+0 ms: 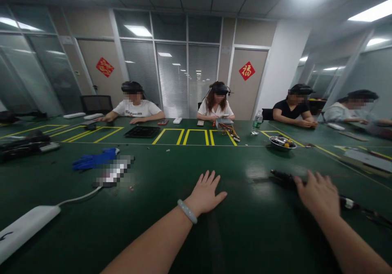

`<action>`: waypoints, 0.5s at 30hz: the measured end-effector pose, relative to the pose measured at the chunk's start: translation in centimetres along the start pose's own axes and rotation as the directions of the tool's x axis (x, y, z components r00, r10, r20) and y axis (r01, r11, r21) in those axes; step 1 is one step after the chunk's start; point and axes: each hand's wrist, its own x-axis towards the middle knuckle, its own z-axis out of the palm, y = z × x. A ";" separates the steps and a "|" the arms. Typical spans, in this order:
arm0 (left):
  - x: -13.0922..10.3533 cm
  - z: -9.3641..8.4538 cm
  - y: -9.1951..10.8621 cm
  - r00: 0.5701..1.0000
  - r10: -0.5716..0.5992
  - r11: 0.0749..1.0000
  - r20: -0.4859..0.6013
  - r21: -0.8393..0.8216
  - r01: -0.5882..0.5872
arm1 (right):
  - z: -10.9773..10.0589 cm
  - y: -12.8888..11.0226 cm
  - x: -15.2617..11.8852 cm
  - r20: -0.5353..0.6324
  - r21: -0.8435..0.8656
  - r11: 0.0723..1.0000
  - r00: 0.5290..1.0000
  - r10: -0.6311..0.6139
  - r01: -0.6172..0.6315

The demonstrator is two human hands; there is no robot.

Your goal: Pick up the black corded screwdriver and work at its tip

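My left hand (206,194) lies palm down on the green tabletop (159,208), fingers spread, holding nothing. A pale bangle (187,212) circles that wrist. My right hand (320,194) is over a slim black tool (281,176), perhaps an electric screwdriver. Its tip points left, and a dark cable (373,216) trails off to the right. The thumb and fingers of this hand look stretched out and apart. The hand hides the tool's middle, so touch with it cannot be made out.
To the left lie blue gloves (96,159), a blurred-out device (114,174) and a white power strip (29,229). Farther off are a metal bowl (282,143) of small parts, a water bottle (256,123), a black tray (142,132) and wires (228,131). Several people sit opposite.
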 end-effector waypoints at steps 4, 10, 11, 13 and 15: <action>0.0 0.0 0.1 1.000 -0.007 1.000 -0.008 0.016 0.008 | 1.9 5.9 1.1 0.127 -0.037 0.993 0.985 0.116 -0.112; -0.1 -0.4 0.3 1.000 0.000 1.000 0.022 0.021 0.000 | 1.7 4.9 1.8 0.167 0.009 0.990 0.976 0.137 -0.141; -0.1 -0.4 0.2 1.000 0.000 1.000 0.023 0.022 0.000 | 1.6 4.9 1.9 0.175 0.014 0.990 0.976 0.133 -0.137; -0.1 -0.3 0.1 1.000 0.005 1.000 0.022 0.017 -0.005 | 1.7 5.3 2.0 0.199 0.019 0.990 0.971 0.134 -0.141; 0.0 -0.1 0.0 1.000 0.005 1.000 0.002 0.010 -0.005 | 1.7 5.7 2.1 0.225 0.024 0.989 0.965 0.139 -0.148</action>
